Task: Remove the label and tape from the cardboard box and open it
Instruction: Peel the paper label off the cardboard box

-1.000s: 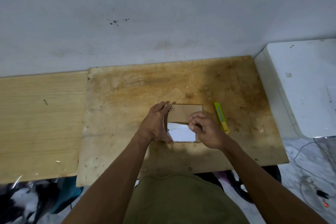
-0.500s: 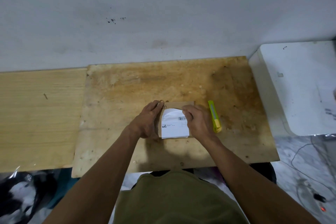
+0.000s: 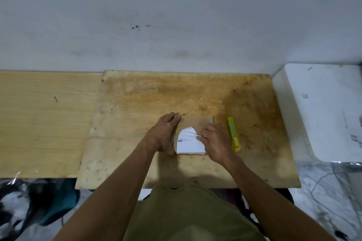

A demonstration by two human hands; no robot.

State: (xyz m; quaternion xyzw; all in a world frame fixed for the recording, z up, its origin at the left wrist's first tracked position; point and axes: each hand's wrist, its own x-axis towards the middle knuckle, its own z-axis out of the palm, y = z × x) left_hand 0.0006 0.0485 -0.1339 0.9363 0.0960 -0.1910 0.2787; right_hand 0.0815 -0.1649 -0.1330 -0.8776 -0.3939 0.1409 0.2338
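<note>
A small flat brown cardboard box (image 3: 197, 122) lies on the stained plywood board (image 3: 137, 103). A white printed label (image 3: 188, 143) covers its near part, and the label's far right corner is lifted and curled. My left hand (image 3: 163, 134) presses against the box's left side, fingers curled over its far left corner. My right hand (image 3: 214, 143) pinches the label's right edge between thumb and fingers; shiny clear tape stretches at that spot.
A yellow-green utility knife (image 3: 233, 134) lies on the board just right of my right hand. A white appliance (image 3: 321, 111) stands at the right. A paler wooden surface (image 3: 45, 119) adjoins the board on the left. The wall (image 3: 176, 15) rises behind.
My right hand has shifted from the label's far edge to its right edge. The label's far right corner has lifted off the box and curled.
</note>
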